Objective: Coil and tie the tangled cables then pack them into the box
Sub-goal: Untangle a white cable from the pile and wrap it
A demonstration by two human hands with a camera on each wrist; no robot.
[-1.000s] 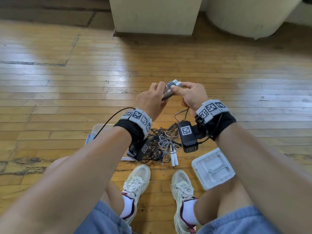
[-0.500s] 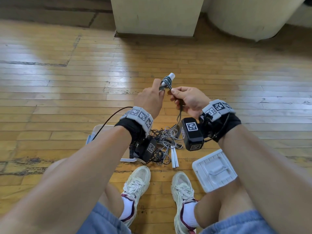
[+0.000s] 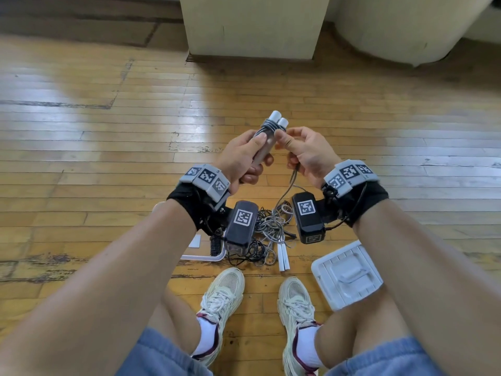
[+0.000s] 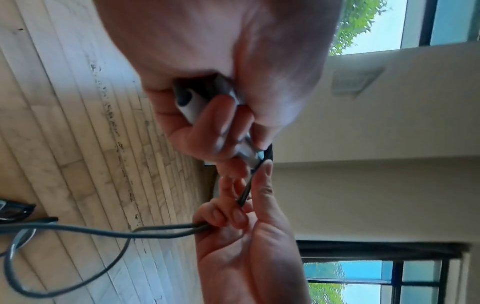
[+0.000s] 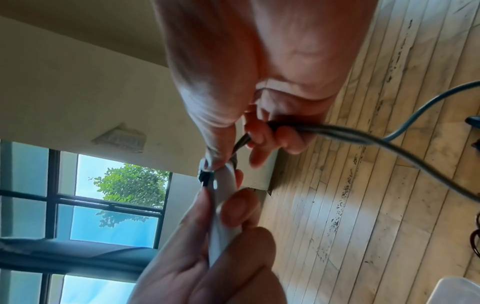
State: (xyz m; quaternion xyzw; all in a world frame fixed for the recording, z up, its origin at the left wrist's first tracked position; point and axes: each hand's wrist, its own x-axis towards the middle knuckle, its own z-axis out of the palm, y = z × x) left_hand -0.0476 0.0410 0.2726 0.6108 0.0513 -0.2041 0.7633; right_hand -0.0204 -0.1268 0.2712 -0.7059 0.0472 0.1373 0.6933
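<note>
Held upright in front of me are two white handles (image 3: pixel 274 121) with a grey cord (image 3: pixel 288 189) wound round their top. My left hand (image 3: pixel 248 156) grips the handles low down, thumb along them. Beside the windings my right hand (image 3: pixel 299 150) pinches the cord, which passes through its curled fingers and hangs to the tangle of cables (image 3: pixel 268 229) on the floor. The left wrist view has the handle end (image 4: pixel 192 102) in my fist and the doubled cord (image 4: pixel 161 230). The right wrist view shows the cord (image 5: pixel 350 133) leaving my fingers.
A white box lid (image 3: pixel 347 272) lies by my right knee. A white box rim (image 3: pixel 202 257) shows under my left wrist camera. Another white pair of handles (image 3: pixel 282 257) lies by the tangle, just ahead of my shoes. A pale pillar base (image 3: pixel 252 25) stands ahead.
The handles have turned from lying sideways to standing upright and risen a little. My right hand has carried the cord round their top, adding windings.
</note>
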